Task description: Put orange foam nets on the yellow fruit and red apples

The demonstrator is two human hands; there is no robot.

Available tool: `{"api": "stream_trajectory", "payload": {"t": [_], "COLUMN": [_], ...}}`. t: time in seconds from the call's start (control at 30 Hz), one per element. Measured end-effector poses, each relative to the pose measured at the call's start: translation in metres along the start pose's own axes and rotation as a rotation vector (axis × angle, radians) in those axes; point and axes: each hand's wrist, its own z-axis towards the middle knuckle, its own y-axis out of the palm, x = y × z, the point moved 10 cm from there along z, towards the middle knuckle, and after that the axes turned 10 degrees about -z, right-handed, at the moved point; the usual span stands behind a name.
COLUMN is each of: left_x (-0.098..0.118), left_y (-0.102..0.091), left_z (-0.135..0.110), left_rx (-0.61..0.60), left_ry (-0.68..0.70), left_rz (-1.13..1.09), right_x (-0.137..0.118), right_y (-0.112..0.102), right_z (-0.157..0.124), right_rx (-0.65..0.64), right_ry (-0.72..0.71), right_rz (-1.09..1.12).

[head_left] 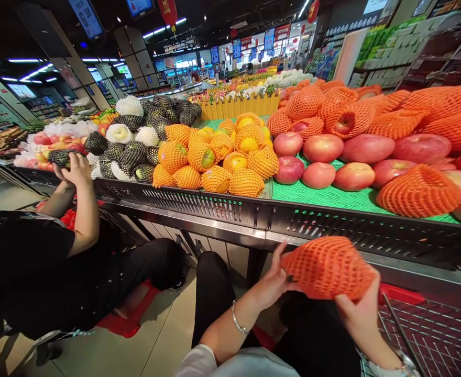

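Above my lap I hold an orange foam fruit net (328, 267), bulging and wide; what is inside it is hidden. My left hand (274, 280) grips its left end, with one finger raised and the others partly behind the mesh. At the right end my right hand (362, 309) is closed on it, thumb on the near side. Just beyond stands the black display crate (372, 230) on a green mat (325, 196). Bare red apples (354, 176) lie in rows there, with a netted apple (419, 191) at the front and more netted ones piled behind.
Left of the apples are orange-netted fruits (217, 178), then black-netted fruits (132, 157). A metal ledge (246, 233) runs below the crates. A wire basket (435, 330) sits at my right. On the left, a co-worker's hands (75, 170) touch a black-netted fruit.
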Motion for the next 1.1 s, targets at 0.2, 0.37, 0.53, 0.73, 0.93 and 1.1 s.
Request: {"api": "stream_trajectory", "payload": {"t": [0.2, 0.37, 0.53, 0.73, 0.93, 1.1], "left_x": [-0.005, 0.001, -0.004, -0.001, 0.023, 0.049], "left_y": [-0.012, -0.018, -0.006, 0.003, 0.037, 0.053], "left_z": [-0.002, -0.006, 0.004, 0.017, 0.018, 0.028], "left_rx": [0.206, 0.232, 0.09, -0.005, -0.21, -0.229], "left_ry": [0.025, 0.005, -0.007, 0.035, 0.021, 0.15], "left_rz": [-0.123, -0.009, 0.193, 0.334, 0.671, 0.806], "right_x": [-0.032, -0.046, -0.061, -0.058, -0.038, -0.037], "right_y": [0.038, 0.034, 0.028, 0.02, 0.018, 0.021], "right_z": [-0.016, -0.003, 0.0, 0.0, 0.001, 0.013], "right_rx": [-0.149, -0.166, -0.183, -0.1, -0.021, -0.121], "right_ry": [-0.27, -0.257, -0.4, -0.329, -0.251, -0.218], "right_rz": [0.002, 0.122, -0.16, -0.088, 0.026, 0.093]}}
